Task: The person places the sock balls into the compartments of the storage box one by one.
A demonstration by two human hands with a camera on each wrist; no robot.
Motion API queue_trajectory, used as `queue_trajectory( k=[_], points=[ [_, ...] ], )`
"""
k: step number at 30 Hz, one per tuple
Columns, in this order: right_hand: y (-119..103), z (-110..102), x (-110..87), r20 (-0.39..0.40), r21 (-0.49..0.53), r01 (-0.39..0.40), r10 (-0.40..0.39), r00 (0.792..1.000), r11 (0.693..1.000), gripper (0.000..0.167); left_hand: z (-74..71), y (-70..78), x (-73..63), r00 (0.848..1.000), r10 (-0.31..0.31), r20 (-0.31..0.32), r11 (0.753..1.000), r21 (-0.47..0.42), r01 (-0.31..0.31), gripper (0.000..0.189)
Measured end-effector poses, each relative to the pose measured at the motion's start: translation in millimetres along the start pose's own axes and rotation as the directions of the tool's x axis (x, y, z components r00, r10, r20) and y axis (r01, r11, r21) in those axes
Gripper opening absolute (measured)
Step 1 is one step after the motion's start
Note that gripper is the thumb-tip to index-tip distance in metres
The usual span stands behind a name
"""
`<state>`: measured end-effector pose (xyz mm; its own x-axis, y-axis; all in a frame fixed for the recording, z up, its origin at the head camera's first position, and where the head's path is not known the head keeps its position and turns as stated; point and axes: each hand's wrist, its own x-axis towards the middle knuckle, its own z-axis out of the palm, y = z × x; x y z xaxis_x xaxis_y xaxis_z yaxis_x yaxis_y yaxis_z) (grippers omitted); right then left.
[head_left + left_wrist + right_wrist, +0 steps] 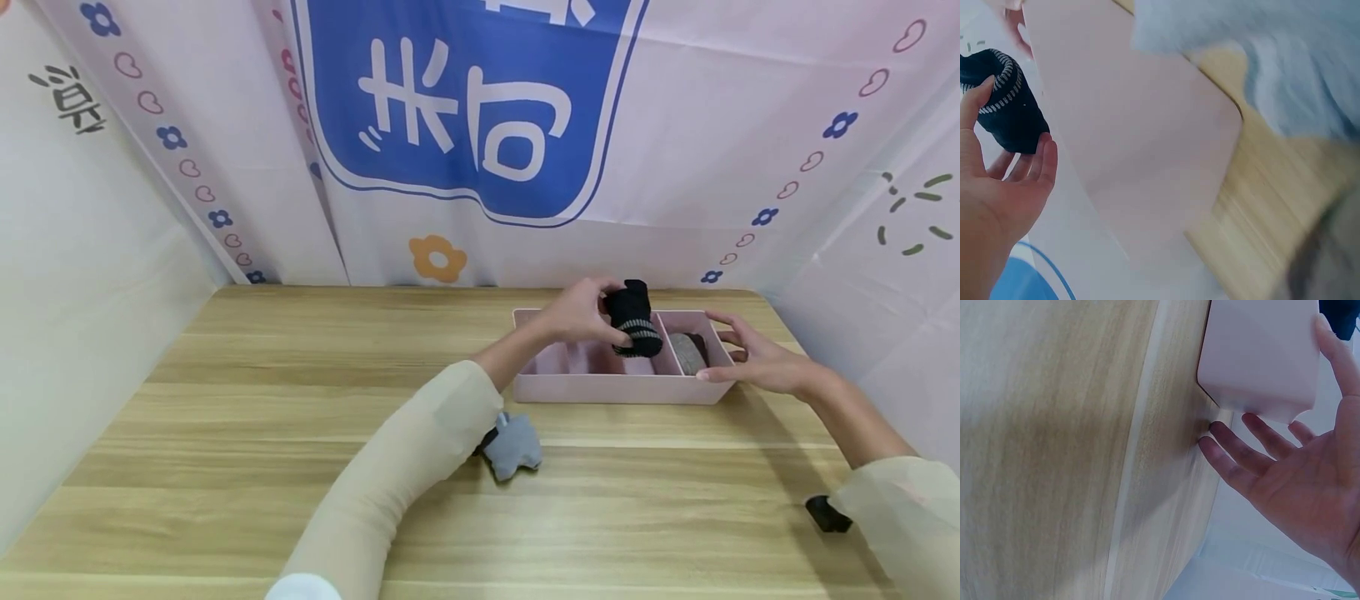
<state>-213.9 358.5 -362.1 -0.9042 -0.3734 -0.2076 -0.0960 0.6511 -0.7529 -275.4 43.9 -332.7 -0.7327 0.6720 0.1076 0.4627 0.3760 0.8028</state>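
Note:
In my left hand point(583, 314) is a rolled black sock point(632, 317) with grey stitched stripes, pinched between thumb and fingers above the middle of a pink divided box point(600, 389). The left wrist view shows the same sock point(1013, 106) gripped at its sides. My right hand point(768, 358) is at the box's right end, fingers spread around the corner and thumb along the front rim. In the right wrist view its fingers are loosely extended by the box's end wall point(1260, 356). A grey and dark rolled sock point(687, 353) lies in the right compartment.
A light grey sock-like bundle point(514, 447) lies on the wooden table point(225, 467), partly behind my left forearm. A small black item point(828, 514) is beside my right sleeve. Printed white cloth point(637, 250) hangs behind the table and at its sides.

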Motion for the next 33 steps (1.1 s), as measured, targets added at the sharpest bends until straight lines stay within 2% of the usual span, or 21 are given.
queue_trajectory(
  k=[6, 12, 15, 21, 24, 28, 33],
  points=[
    [2, -1, 0.2, 0.005, 0.015, 0.0, 0.0, 1.0, 1.0, 0.105, 15.9, 4.2, 8.8, 1.0, -0.015, -0.021, 0.99, 0.14, 0.018, 0.076],
    [3, -1, 0.3, 0.007, 0.02, 0.01, -0.01, 1.0, 1.0, 0.103, 27.2, 3.3, 13.5, 0.999, -0.035, -0.005, 0.957, 0.287, 0.035, 0.078],
    [4, -1, 0.3, 0.005, 0.02, 0.011, -0.011, 1.0, 1.0, 0.103, 31.4, 2.1, 13.5, 0.999, -0.045, 0.016, 0.957, 0.289, 0.038, 0.076],
    [2, -1, 0.3, 0.004, 0.017, 0.01, -0.01, 1.0, 1.0, 0.104, 36.4, -1.7, 10.9, 0.995, -0.09, 0.038, 0.972, 0.221, 0.08, 0.069],
    [1, -1, -0.3, 0.005, 0.016, 0.011, -0.011, 1.0, 1.0, 0.103, 37.6, -2.2, 11.7, 0.993, -0.106, 0.043, 0.966, 0.241, 0.093, 0.07],
    [0, 0, -0.7, 0.005, 0.016, 0.008, -0.008, 1.0, 1.0, 0.103, 39.2, -0.6, 13.7, 0.988, -0.143, 0.051, 0.947, 0.299, 0.121, 0.071],
    [1, 0, -0.2, 0.007, 0.009, 0.009, -0.009, 1.0, 1.0, 0.103, 43.2, 1.9, 16.0, 0.977, -0.198, 0.075, 0.898, 0.414, 0.15, 0.067]
  ],
)
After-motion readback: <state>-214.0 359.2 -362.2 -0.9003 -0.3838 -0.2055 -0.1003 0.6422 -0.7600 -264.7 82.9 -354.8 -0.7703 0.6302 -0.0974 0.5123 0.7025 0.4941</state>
